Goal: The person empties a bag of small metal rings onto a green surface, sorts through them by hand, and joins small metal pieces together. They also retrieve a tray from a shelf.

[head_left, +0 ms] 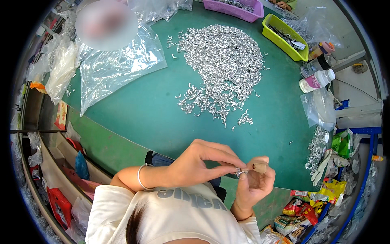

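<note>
Close to my body, at the table's near edge, my two hands meet. Between the tips of my left hand (203, 160) and my right hand (255, 183) is a small curved silver metal piece (241, 173). The thumb and fingers of my left hand pinch it from one side. My right thumb and curled fingers close on it from the other. A beige wrap (261, 167) covers one of my right fingertips. Beyond my hands, a large heap of similar silver curved pieces (223, 57) spreads over the green table (162, 118), with a small cluster (245, 118) nearer me.
A clear plastic bag (118, 69) lies at the left. Purple (243, 14) and lime-green (280, 40) bins stand at the back. A white bottle (317, 81), a pile of silver parts (317, 148) and a glove (321, 168) line the right edge. A person's hand (281, 4) shows far right.
</note>
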Motion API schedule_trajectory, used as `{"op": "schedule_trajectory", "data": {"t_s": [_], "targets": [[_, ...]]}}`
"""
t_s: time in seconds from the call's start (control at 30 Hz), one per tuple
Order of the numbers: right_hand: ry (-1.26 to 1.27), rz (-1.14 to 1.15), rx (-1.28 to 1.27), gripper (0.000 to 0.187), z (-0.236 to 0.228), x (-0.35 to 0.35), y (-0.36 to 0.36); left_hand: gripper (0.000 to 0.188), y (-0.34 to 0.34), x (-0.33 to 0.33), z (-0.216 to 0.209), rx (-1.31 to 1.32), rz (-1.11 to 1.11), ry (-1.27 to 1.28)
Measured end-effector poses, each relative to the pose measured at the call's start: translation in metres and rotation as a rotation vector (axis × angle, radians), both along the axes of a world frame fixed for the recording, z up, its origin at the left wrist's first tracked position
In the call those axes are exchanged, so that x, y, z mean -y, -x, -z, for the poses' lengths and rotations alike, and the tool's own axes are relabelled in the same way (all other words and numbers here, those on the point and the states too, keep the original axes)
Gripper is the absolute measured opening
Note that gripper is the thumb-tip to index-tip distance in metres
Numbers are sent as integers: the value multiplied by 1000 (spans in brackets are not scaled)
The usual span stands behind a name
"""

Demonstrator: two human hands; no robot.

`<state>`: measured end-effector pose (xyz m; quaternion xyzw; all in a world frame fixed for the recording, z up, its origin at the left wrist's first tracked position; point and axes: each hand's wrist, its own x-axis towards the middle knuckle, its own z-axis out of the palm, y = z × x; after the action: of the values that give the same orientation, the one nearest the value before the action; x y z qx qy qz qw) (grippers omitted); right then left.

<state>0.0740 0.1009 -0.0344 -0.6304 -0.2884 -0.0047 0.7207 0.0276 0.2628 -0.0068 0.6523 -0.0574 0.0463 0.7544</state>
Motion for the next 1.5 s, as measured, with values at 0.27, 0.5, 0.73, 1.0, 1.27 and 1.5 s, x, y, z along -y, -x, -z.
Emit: {"op": "schedule_trajectory", "data": {"t_s": [0.27, 0.5, 0.73, 1.0, 1.27, 1.5], "targets": [[17, 38, -39, 36, -2, -3, 1, 20, 0, 2, 7, -381, 221, 660], [34, -9, -124, 39, -5, -3, 2, 18, 8, 9, 9, -178, 22, 297], [-27, -55, -206, 39, -6, -5, 2, 11, 8, 3, 0, -485, 8, 442], [-69, -70, -248, 37, -5, -6, 2, 11, 9, 4, 1, -428, 5, 466], [-84, -85, -243, 36, -7, -6, 3, 15, 10, 13, 10, -21, -147, 156], [-186, -149, -295, 28, -9, -10, 5, 18, 14, 17, 5, 295, -264, -278]]}}
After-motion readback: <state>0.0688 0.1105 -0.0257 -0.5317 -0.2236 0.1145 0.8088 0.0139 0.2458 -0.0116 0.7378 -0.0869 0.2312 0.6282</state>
